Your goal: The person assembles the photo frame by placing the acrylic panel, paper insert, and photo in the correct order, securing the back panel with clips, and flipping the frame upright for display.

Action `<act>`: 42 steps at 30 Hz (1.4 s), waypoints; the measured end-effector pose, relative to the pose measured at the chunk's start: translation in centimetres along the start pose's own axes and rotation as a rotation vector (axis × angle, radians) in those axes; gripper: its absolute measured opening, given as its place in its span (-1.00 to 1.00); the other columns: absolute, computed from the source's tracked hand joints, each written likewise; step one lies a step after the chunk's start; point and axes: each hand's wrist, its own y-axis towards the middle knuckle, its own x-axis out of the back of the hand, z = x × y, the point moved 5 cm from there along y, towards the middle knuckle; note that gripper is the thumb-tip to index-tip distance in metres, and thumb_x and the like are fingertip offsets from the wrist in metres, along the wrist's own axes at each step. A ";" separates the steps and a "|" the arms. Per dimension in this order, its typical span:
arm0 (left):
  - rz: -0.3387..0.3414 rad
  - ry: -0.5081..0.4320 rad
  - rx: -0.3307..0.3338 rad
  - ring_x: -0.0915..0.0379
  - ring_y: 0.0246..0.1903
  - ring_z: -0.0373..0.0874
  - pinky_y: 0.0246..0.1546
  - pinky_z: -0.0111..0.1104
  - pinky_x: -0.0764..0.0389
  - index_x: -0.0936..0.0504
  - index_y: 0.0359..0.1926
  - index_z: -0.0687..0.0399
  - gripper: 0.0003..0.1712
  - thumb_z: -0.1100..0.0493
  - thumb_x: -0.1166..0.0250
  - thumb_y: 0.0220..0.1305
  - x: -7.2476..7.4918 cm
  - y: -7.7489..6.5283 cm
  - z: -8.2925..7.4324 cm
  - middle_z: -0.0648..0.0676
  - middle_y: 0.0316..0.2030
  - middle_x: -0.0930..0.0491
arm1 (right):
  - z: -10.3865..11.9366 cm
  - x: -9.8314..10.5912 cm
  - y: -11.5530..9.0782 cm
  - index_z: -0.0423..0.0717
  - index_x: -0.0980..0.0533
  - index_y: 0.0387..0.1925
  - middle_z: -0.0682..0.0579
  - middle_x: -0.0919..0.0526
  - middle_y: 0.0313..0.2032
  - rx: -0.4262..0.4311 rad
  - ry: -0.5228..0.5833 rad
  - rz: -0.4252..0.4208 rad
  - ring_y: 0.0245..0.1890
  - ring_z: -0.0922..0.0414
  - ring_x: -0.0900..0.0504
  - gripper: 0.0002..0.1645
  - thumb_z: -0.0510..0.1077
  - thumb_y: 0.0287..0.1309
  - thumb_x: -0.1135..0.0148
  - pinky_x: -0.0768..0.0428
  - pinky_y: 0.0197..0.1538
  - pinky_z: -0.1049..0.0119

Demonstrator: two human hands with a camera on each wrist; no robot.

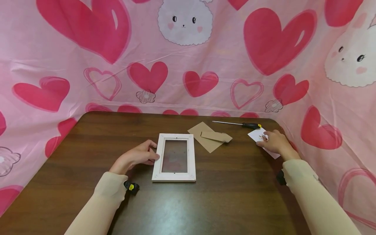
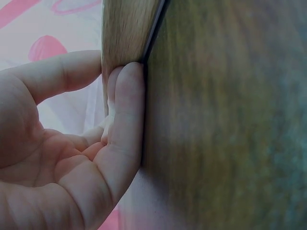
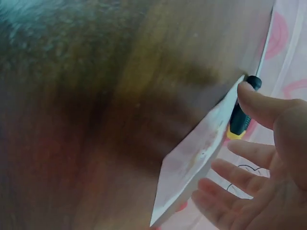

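A white picture frame (image 1: pixel 191 163) with a clear pane lies flat on the table, left of centre. My left hand (image 1: pixel 139 155) grips its left side; in the left wrist view the fingers (image 2: pixel 125 105) lie against the side edge, close to the tabletop. Over a white card (image 1: pixel 253 134) with a small orange-brown print, at the table's right, is my right hand (image 1: pixel 274 142). Its fingers are spread and relaxed in the right wrist view, with the card (image 3: pixel 187 163) below them. Whether the fingertips touch the card I cannot tell.
Behind the card lies a screwdriver (image 1: pixel 249 125) with a black and yellow handle. A brown backing board (image 1: pixel 210 147) and a folded cardboard strip (image 1: pixel 214 135) lie right of the frame. Pink heart-patterned cloth (image 1: pixel 202 98) hangs around the brown table (image 1: pixel 229 202).
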 end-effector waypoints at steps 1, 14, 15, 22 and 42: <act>0.002 0.000 -0.002 -0.58 -0.11 0.02 0.11 -0.09 -0.70 -0.25 0.36 0.30 -0.31 0.18 -0.39 0.39 0.0 0.0 0.0 0.21 -0.13 -0.49 | 0.0 -0.2 -0.1 -0.59 -0.33 0.37 -0.66 -0.43 0.19 -0.004 -0.008 0.025 0.22 -0.56 -0.35 -0.02 0.15 0.30 -0.39 -0.34 0.25 -0.45; -0.013 -0.001 0.005 -0.58 -0.13 0.00 0.09 -0.12 -0.72 -0.27 0.33 0.28 -0.35 0.18 -0.39 0.39 0.3 0.2 0.1 0.21 -0.14 -0.51 | 0.2 -1.0 -0.5 -0.28 -0.23 0.54 -0.66 -0.25 0.22 -0.036 0.057 0.123 0.13 -0.58 -0.19 -0.14 0.12 0.48 -0.25 -0.35 0.11 -0.53; -0.010 0.001 0.002 -0.58 -0.13 0.00 0.09 -0.12 -0.72 -0.26 0.33 0.29 -0.34 0.18 -0.39 0.39 0.3 0.1 0.1 0.21 -0.14 -0.50 | 0.2 -1.1 -0.5 -0.27 -0.24 0.54 -0.66 -0.23 0.22 -0.041 0.066 0.120 0.11 -0.58 -0.19 -0.15 0.11 0.48 -0.26 -0.36 0.10 -0.54; -0.001 0.003 -0.009 -0.59 -0.13 0.00 0.09 -0.11 -0.72 -0.25 0.34 0.30 -0.33 0.18 -0.39 0.39 0.1 0.0 0.0 0.21 -0.14 -0.51 | 0.4 -1.6 -0.7 -0.25 -0.26 0.54 -0.61 -0.23 0.20 -0.059 0.079 0.107 0.08 -0.56 -0.22 -0.20 0.06 0.50 -0.24 -0.40 0.04 -0.50; 0.003 0.009 -0.008 -0.58 -0.14 -0.01 0.08 -0.12 -0.72 -0.26 0.33 0.29 -0.34 0.18 -0.38 0.39 0.0 0.1 -0.1 0.19 -0.16 -0.50 | 2.7 -1.0 0.0 -0.30 -0.71 -0.16 -0.40 -0.73 -0.13 0.083 -0.141 -0.103 -0.10 -0.39 -0.67 -0.68 -0.14 0.22 -0.22 -0.61 -0.03 -0.31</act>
